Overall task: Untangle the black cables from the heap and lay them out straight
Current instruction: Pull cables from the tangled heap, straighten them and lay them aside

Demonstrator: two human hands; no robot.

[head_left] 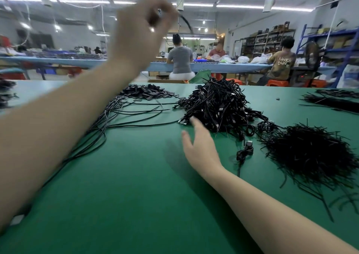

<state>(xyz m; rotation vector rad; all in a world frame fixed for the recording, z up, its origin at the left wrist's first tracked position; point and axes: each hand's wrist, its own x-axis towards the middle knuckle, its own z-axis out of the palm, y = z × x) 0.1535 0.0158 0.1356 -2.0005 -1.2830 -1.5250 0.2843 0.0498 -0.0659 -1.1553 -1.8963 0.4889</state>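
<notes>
Pinching a light, limp black cable at upper centre, left hand lifts it by its end; right hand, fingers spread, steadies the heap.

Two hands are over the green table: the left hand in the upper middle of the frame, the right hand at centre. One big heap of black cables sits right of centre, and one bristly pile of cut ties at the right edge. Left of centre lies one spread of straightened cables, too many to count. Three workers sit at the far bench.
</notes>
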